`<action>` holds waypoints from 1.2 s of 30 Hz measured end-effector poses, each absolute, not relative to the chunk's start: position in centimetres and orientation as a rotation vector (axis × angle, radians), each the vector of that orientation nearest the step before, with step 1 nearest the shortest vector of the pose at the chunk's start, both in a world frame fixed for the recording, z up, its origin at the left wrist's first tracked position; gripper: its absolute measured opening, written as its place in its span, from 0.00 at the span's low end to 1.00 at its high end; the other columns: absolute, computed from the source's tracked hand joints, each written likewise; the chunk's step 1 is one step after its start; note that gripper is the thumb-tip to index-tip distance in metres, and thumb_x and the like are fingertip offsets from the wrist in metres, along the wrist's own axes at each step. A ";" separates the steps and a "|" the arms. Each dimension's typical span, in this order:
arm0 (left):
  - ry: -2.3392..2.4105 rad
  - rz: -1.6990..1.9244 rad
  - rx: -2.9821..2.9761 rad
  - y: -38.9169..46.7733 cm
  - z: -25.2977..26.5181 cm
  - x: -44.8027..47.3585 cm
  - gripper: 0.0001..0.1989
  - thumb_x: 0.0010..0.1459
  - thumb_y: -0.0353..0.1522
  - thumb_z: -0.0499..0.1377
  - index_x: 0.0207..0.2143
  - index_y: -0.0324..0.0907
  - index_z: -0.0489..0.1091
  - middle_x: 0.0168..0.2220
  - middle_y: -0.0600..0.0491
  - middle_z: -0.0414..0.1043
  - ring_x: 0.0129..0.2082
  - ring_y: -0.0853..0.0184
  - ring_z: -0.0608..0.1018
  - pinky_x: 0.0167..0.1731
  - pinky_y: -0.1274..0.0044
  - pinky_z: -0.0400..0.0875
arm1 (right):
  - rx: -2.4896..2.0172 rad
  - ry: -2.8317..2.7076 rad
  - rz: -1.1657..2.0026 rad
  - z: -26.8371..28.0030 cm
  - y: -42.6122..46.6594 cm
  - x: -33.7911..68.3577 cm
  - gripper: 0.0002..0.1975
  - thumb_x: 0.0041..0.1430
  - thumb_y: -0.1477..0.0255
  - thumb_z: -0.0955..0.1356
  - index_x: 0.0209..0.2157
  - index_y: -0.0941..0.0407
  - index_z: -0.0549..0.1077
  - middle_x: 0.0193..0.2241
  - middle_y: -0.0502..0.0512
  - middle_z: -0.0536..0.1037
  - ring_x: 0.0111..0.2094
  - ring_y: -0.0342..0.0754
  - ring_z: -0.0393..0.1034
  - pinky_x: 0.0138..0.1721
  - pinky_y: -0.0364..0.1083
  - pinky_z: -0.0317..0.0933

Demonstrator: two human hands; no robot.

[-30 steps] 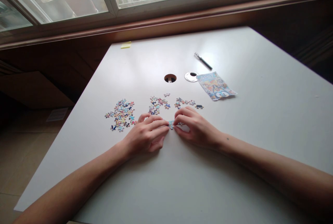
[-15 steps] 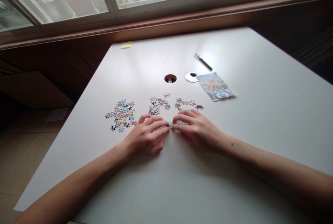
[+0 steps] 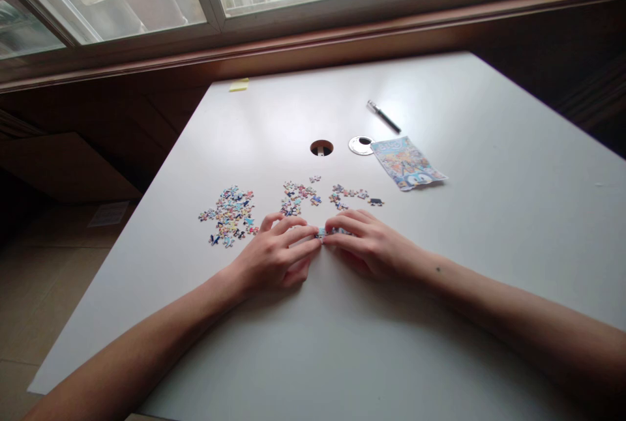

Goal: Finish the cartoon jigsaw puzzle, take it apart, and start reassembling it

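Observation:
Small light-blue jigsaw puzzle pieces (image 3: 321, 232) show between my two hands, low on the white table. My left hand (image 3: 282, 248) presses its fingertips on their left side, fingers bent together. From the right, my right hand (image 3: 368, 238) curls over the same pieces, with its thumb and fingers closed on them. Most of what lies under the fingers is hidden. Beyond my left hand spreads a heap of loose puzzle pieces (image 3: 229, 212). Two smaller clusters, a middle one (image 3: 296, 194) and a right one (image 3: 342, 195), lie just past my fingers.
A creased picture sheet (image 3: 408, 161) lies at the right, partly against a round metal cover (image 3: 360, 145). Left of it is a round hole (image 3: 321, 148) in the table (image 3: 303, 356). Farther back are a black pen (image 3: 384, 116) and a yellow sticky note (image 3: 238, 85).
The whole view has shifted very slightly. Both hands stay at the same pieces, with only a tiny movement of the right fingers.

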State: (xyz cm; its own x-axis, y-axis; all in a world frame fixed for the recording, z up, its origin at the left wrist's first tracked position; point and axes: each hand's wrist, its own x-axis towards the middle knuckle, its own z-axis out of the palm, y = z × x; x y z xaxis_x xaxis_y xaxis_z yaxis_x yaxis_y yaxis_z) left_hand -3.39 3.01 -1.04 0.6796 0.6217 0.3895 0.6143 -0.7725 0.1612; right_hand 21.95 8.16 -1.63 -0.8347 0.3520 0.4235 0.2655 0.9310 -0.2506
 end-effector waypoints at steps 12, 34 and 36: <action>0.986 0.760 2.898 3.0 -0.9 -3.4 0.18 0.60 0.26 0.58 0.53 0.41 0.68 0.52 0.47 0.75 0.52 0.59 0.74 0.52 0.65 0.63 | -0.468 -2.585 0.298 -1.8 8.1 21.9 0.15 0.62 0.80 0.64 0.49 0.56 0.71 0.45 0.61 0.75 0.46 0.53 0.66 0.48 0.54 0.66; 0.572 0.682 2.844 2.8 -0.9 -4.5 0.12 0.43 0.27 0.48 0.27 0.45 0.44 0.20 0.57 0.55 0.19 0.67 0.56 0.21 0.71 0.47 | -1.246 -1.808 0.490 -2.2 13.7 25.4 0.06 0.49 0.77 0.66 0.30 0.53 0.70 0.28 0.50 0.70 0.32 0.48 0.66 0.34 0.48 0.59; 0.563 0.682 2.835 2.9 -0.9 -4.5 0.12 0.43 0.26 0.48 0.27 0.45 0.43 0.20 0.57 0.55 0.19 0.67 0.56 0.21 0.71 0.47 | -1.255 -1.796 0.505 -2.2 13.7 25.4 0.06 0.48 0.77 0.65 0.30 0.53 0.70 0.28 0.50 0.70 0.32 0.48 0.65 0.33 0.48 0.58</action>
State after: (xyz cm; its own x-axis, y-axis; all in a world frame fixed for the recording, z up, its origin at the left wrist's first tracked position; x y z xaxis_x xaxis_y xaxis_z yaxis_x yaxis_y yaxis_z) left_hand -4.50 2.87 -0.86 0.8240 0.3988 0.4025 0.3202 -0.9138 0.2499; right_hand 25.36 13.74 -2.19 -0.1202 0.9003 0.4183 0.5507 0.4110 -0.7265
